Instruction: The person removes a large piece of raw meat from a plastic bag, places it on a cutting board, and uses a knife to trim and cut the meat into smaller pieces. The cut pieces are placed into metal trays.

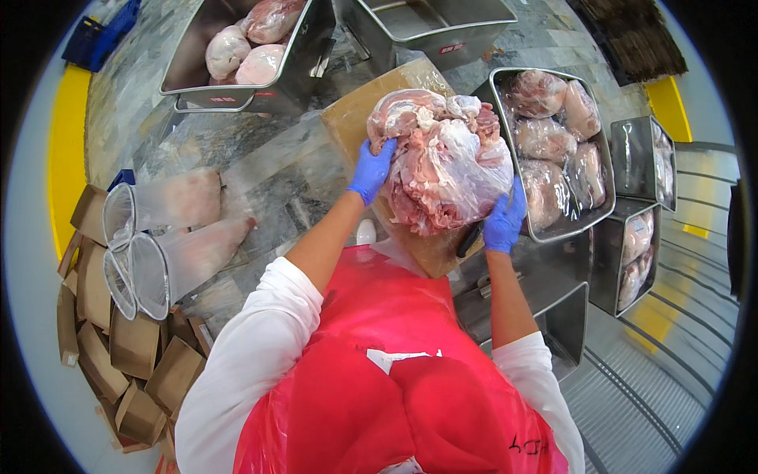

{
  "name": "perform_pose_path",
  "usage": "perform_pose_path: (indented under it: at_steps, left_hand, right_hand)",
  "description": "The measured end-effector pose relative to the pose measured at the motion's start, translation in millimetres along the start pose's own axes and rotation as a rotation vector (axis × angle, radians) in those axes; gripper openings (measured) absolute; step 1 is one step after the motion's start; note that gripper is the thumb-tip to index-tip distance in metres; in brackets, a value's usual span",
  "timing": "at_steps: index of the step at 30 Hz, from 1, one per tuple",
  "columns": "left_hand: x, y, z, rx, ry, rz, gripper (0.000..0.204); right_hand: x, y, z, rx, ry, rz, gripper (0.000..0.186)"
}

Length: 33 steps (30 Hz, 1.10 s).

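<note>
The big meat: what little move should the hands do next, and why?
Perhaps grip both sides firmly before shifting the meat: the left hand and right hand touch opposite edges, and a black handle sits close by the right one.

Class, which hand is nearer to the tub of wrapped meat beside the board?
Right: the right hand is just left of the tub; the left hand is farther off, at the left side of the meat on the board.
</note>
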State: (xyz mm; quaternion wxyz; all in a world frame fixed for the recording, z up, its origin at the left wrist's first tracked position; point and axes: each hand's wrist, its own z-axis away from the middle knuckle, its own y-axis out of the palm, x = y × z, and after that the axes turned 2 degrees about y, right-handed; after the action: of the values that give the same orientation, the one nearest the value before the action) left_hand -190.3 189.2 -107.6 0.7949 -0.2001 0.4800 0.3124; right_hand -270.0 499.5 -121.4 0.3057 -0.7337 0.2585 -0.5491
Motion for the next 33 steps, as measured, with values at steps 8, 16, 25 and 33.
perform_pose_path:
  at_steps: [8, 16, 25, 33]
  left_hand:
    - [6, -17, 61, -0.054, 0.251, -0.667, 0.057]
    - [-54, -47, 39, 0.145, 0.650, -0.954, 0.030]
    - [-64, -52, -46, 0.374, 0.521, -0.755, 0.036]
    - [-32, -91, -73, 0.453, 0.283, -0.483, 0.036]
  right_hand:
    - [-16, 16, 84, 0.328, 0.617, 0.317, 0.053]
    - [-48, -6, 83, 0.308, 0.640, -0.065, 0.045]
    - [-63, -176, 115, 0.085, 0.369, -0.089, 0.035]
    - [238, -199, 44, 0.505, 0.118, 0.407, 0.048]
